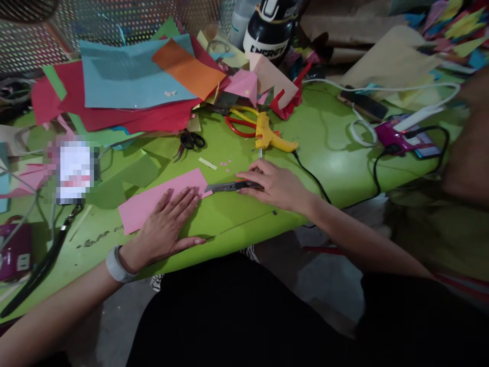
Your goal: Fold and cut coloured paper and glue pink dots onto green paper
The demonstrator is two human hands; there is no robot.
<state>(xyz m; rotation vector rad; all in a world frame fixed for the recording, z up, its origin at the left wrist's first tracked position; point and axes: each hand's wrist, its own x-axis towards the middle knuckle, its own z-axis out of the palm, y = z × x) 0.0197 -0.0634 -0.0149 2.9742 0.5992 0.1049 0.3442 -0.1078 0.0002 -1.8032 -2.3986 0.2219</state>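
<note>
A pink paper strip (168,188) lies slanted on the green table. My left hand (170,219) rests flat on it with the fingers stretched out, pressing its lower right part. My right hand (273,186) is closed around a utility knife (229,187) with a black and orange handle. The knife's grey tip meets the right end of the strip, where a narrow edge piece shows. Small pink scraps and a pale paper sliver (207,163) lie just beyond. Past my right hand lies a yellow glue gun (269,136).
Black scissors (189,142) and red-and-yellow-handled pliers (240,125) lie behind the strip. Coloured paper sheets (133,76) pile up at the back, near a black bottle (269,33). Cables run to a purple device (401,137) at right. Another person's arm (468,137) shows at the right edge.
</note>
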